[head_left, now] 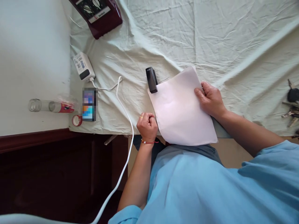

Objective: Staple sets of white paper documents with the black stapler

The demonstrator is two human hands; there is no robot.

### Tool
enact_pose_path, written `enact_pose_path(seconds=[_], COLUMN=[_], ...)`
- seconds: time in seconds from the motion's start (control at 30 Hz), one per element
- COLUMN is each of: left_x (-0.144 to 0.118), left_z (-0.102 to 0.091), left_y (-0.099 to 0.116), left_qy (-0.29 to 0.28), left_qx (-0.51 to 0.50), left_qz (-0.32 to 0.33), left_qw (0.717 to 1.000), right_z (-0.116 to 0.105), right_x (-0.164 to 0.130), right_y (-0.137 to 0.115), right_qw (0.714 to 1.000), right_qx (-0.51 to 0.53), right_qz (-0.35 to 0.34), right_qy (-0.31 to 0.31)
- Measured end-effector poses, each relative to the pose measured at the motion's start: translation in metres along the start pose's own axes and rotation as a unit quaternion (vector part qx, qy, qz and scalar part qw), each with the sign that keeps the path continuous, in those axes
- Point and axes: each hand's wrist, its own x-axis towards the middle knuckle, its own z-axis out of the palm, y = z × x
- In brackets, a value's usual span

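A stack of white paper sheets [181,110] lies tilted on the pale green cloth [163,37], its near edge overhanging the table. My right hand [209,99] presses on the stack's right edge, thumb on top. My left hand [147,126] is a closed fist at the stack's left side, touching its edge; whether it pinches the paper I cannot tell. A black stapler [151,79] lies at the stack's far left corner, its tip under or against the paper.
A white charger [83,66] with a white cable [125,109] runs off the table's near edge. A phone [89,104], a clear bottle [51,106] and a small tape roll [76,120] lie left. A dark red device [98,14] sits far left; keys [291,104] at right.
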Motion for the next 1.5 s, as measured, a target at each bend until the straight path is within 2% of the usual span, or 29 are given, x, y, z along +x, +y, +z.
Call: enact_pose_path(seconds=[0.07,0.13,0.2,0.27,0.37,0.5,0.7,0.87,0.97,1.07,1.17,1.23,1.3,1.37,1.43,1.5], left_x=[0.002,0.008,0.016,0.025,0.034,0.032,0.025,0.03,0.032,0.028,0.019,0.012,0.007,0.004,0.003,0.001], left_z=[-0.004,-0.008,-0.01,-0.009,-0.002,0.007,0.008,0.004,-0.006,-0.017,-0.024,-0.026,-0.026,-0.026,-0.026,-0.026], left_y=[0.001,0.001,0.002,0.003,0.004,0.005,0.007,0.007,0.01,0.017,0.023,0.023,0.021,0.018,0.017,0.016], left_qy=[0.009,0.013,-0.002,-0.021,-0.01,0.003,0.013,0.027,0.001,-0.028,-0.109,-0.16,-0.181,-0.187,-0.18,-0.172], left_qx=[-0.031,-0.075,-0.133,-0.185,-0.217,-0.217,-0.237,-0.279,-0.333,-0.379,-0.428,-0.453,-0.455,-0.43,-0.4,-0.387], left_qz=[-0.036,-0.105,-0.174,-0.209,-0.202,-0.187,-0.168,-0.199,-0.255,-0.293,-0.3,-0.278,-0.246,-0.22,-0.21,-0.212], left_qw=[0.999,0.992,0.976,0.96,0.955,0.958,0.957,0.939,0.908,0.878,0.845,0.831,0.836,0.855,0.874,0.88], right_z=[-0.001,-0.002,-0.002,-0.003,-0.003,-0.003,-0.003,-0.002,-0.008,-0.016,-0.017,-0.013,-0.007,-0.002,0.0,-0.003], right_x=[0.0,0.0,0.0,0.0,0.0,0.0,-0.002,0.0,0.004,0.007,0.008,0.006,0.004,0.002,0.0,-0.001], right_y=[-0.001,-0.001,-0.003,-0.005,-0.008,-0.009,-0.007,-0.011,-0.016,-0.018,-0.017,-0.015,-0.013,-0.01,-0.008,-0.008], right_qw=[1.0,1.0,1.0,1.0,1.0,1.0,0.99,0.967,0.949,0.941,0.944,0.948,0.955,0.961,0.962,0.957], right_qx=[0.002,-0.001,-0.003,-0.008,-0.017,-0.005,0.12,0.213,0.263,0.279,0.275,0.268,0.254,0.24,0.243,0.262], right_qz=[0.0,-0.003,-0.002,-0.001,-0.003,0.007,0.071,0.133,0.16,0.183,0.179,0.167,0.15,0.129,0.115,0.12], right_qy=[-0.002,-0.008,-0.014,-0.018,-0.019,-0.021,-0.022,0.036,0.069,0.054,0.027,0.027,0.036,0.039,0.038,0.036])
